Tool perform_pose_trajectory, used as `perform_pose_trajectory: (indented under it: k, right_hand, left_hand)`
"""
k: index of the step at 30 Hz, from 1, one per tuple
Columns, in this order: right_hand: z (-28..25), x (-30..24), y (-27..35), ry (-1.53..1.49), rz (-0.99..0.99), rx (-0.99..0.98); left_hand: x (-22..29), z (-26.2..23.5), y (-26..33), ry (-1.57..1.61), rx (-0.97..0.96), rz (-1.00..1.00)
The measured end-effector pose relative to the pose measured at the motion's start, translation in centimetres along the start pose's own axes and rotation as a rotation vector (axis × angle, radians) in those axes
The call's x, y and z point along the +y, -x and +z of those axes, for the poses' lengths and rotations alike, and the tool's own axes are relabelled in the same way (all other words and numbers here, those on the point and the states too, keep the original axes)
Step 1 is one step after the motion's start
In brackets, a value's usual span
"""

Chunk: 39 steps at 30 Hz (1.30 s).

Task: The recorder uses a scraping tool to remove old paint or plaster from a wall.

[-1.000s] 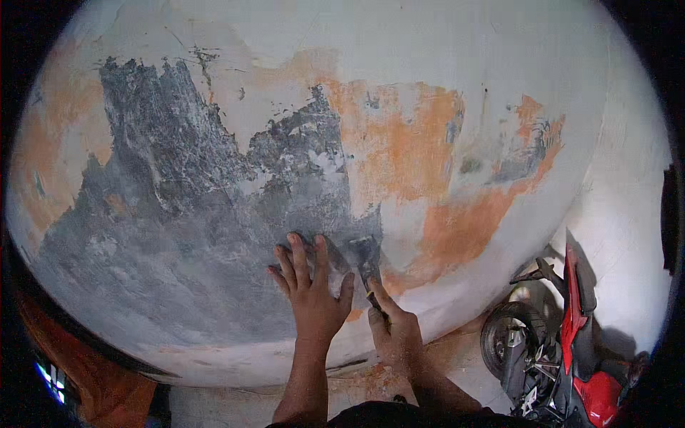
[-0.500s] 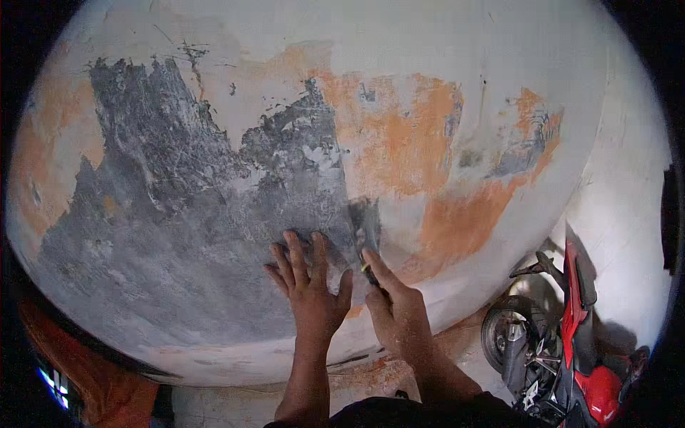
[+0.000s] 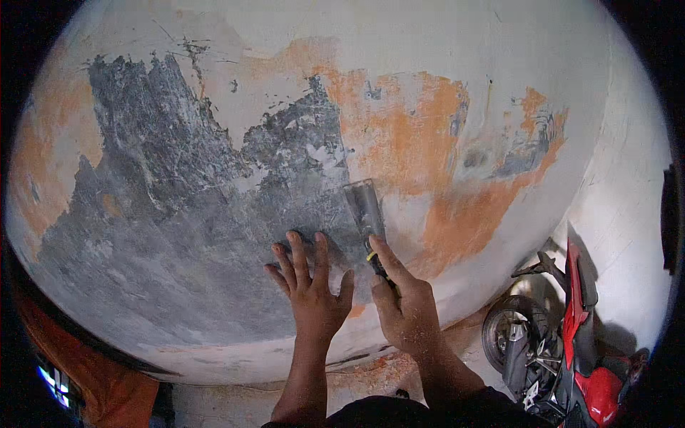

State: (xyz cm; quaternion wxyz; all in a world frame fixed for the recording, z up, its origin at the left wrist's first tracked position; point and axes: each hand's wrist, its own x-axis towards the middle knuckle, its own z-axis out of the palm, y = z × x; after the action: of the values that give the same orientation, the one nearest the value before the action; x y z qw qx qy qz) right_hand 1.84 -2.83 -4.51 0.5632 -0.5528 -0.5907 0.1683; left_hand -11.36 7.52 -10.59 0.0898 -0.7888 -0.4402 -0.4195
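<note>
A scraper (image 3: 367,207) with a wide flat metal blade and a black-and-yellow handle is gripped in my right hand (image 3: 405,303). Its blade lies against the wall (image 3: 300,207), along the border between a bared grey area and the paint left beside it. My index finger stretches along the handle toward the blade. To the left of the tool, my left hand (image 3: 310,285) rests on the grey surface with its fingers spread, holding nothing. Flaking orange paint (image 3: 407,128) and off-white paint surround the grey part.
A red and black motorcycle (image 3: 571,342) stands at the lower right, close to the wall. Orange-brown cloth (image 3: 107,381) hangs at the lower left. Scraped debris (image 3: 378,374) lies on the floor along the wall's foot.
My right hand has shifted slightly right and down, and the scraper's blade now shows more fully against the wall. My left hand stays almost where it was.
</note>
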Motion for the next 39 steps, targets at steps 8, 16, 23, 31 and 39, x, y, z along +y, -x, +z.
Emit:
perform_pose_trajectory:
  k: [8, 16, 23, 31, 39]
  right_hand:
    - [0.2, 1.8, 2.7, 0.044, 0.255, -0.089]
    - [1.0, 3.7, 3.3, 0.104, 0.080, -0.055]
    - [-0.2, 0.2, 1.0, 0.055, 0.138, -0.093]
    - [-0.6, 0.7, 1.1, 0.018, 0.304, -0.131]
    - [0.5, 4.2, 4.1, 0.099, 0.234, -0.140]
  left_hand:
    - [0.4, 0.4, 0.0, -0.010, 0.011, 0.011]
    - [1.1, 0.6, 0.0, 0.039, 0.010, -0.024]
    - [0.6, 0.6, 0.0, 0.039, 0.023, -0.023]
    - [0.7, 0.4, -0.2, -0.010, 0.012, -0.001]
    - [1.1, 0.5, -0.3, 0.021, 0.017, -0.009]
